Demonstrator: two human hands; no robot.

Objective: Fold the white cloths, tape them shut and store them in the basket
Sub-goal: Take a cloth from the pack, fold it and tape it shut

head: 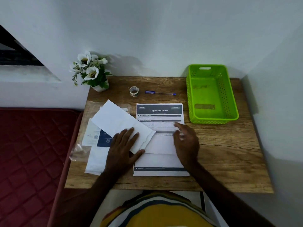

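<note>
Left hand (125, 145) flat, fingers spread, on the folded white cloth (122, 123); right hand (186, 139) open, blurred, just beside.

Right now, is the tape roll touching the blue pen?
Apart. The head view shows bare wooden table between the tape roll and the blue pen, which lies to its right.

On the printed sheet (159, 140) lying in front of you, the white heading on its dark top band reads "Organize Clothes". The smaller lines below it, and the print on the blue-and-white card (100, 136) to your left, seem too blurred to read.
</note>
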